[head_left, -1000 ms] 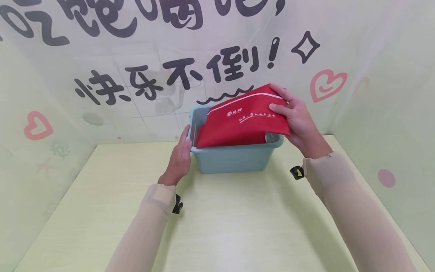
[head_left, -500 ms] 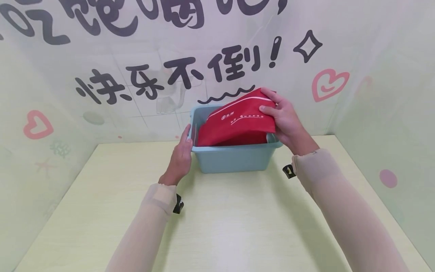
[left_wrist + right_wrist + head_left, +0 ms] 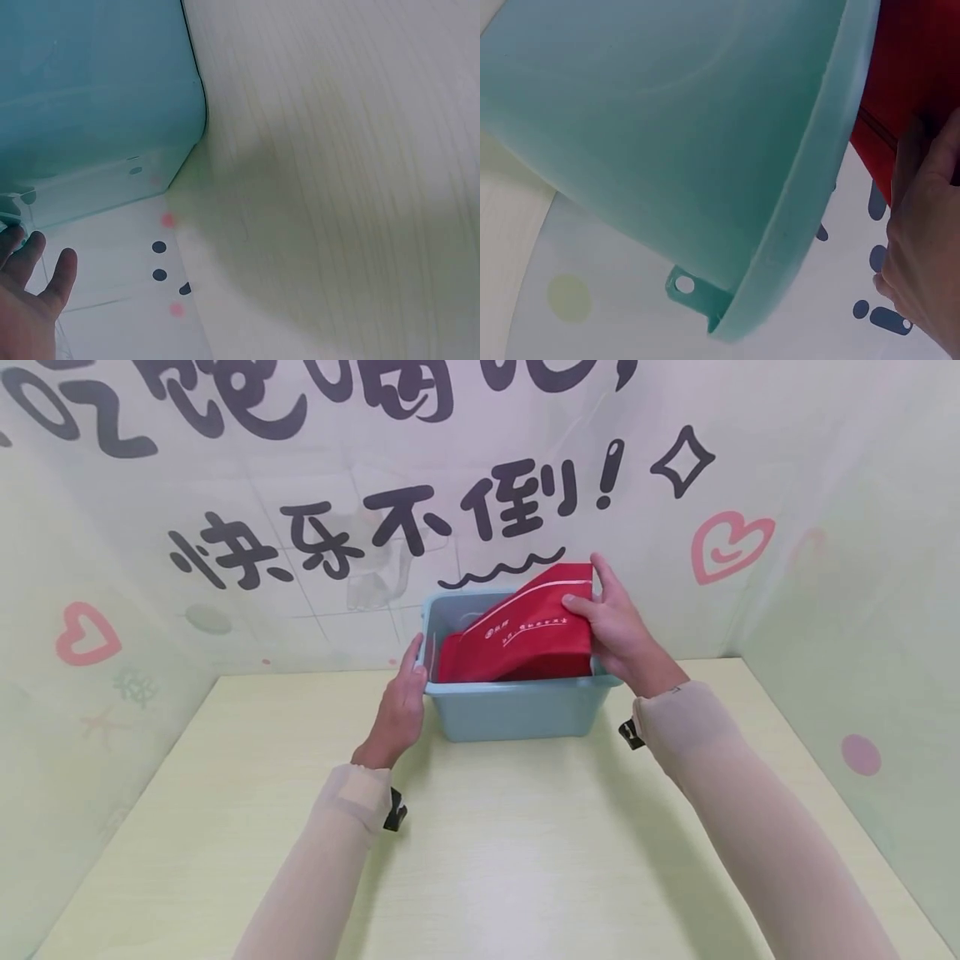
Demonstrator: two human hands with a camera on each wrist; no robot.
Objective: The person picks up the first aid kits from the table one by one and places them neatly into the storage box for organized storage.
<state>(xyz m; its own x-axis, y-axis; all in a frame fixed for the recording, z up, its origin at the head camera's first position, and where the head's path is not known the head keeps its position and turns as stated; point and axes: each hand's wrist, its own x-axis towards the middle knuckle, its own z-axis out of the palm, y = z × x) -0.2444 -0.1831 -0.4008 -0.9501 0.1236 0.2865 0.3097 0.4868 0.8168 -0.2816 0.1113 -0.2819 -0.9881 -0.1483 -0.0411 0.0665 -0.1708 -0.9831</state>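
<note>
A red bag (image 3: 536,622) with a white line and white printed characters slants out of the light-blue plastic bin (image 3: 517,714), its right end raised. My right hand (image 3: 618,631) pinches that raised end, thumb on the printed front and fingers behind. In the right wrist view, the right hand (image 3: 926,232) lies against the red fabric beyond the bin's rim (image 3: 802,195). My left hand (image 3: 401,706) rests at the bin's left rim with fingers fairly straight. The left wrist view shows the left hand's (image 3: 30,300) fingertips by the rim, one finger standing apart.
The bin stands on a pale wood-grain table (image 3: 480,843), close to the back wall (image 3: 300,627), which carries dark lettering and pink hearts. A side wall (image 3: 847,693) rises along the table's right edge. Something red also lies inside the bin under the bag.
My right hand has moved left and slightly down, bringing the bag's raised end over the bin and lower. My left hand has stayed at the rim.
</note>
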